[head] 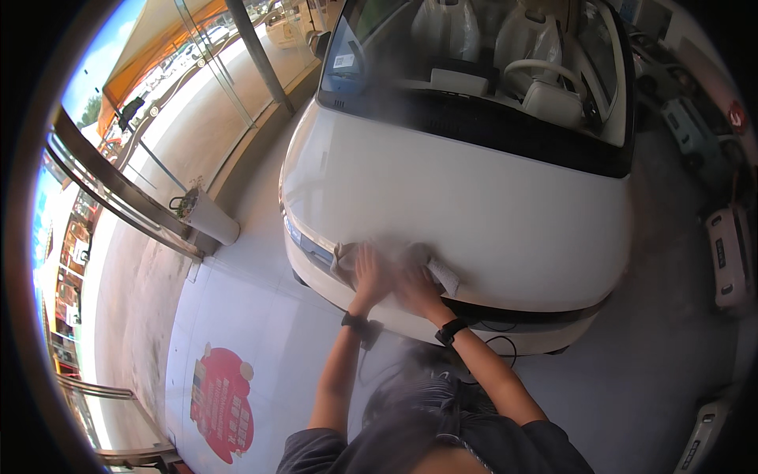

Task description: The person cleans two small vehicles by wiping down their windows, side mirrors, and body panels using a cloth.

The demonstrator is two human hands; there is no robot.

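Observation:
Both arms reach forward to the front edge of a white car's hood (438, 195). My left hand (372, 277) lies with fingers stretched over a greyish cloth (343, 260), close to the headlight (317, 252). Beside it, my right hand (419, 290) presses on a grey cloth (445, 277), part of which sticks out past the fingers. A blurred patch covers the space between the hands, so I cannot tell whether this is one cloth or two. Each wrist wears a dark band.
The windshield (474, 118) rises beyond the hood. A dark cable (514, 349) hangs by the bumper. A tall white planter (216, 219) stands left, near the glass wall. Several small model cars (729, 258) line the right side. A red floor sticker (225, 403) bears writing.

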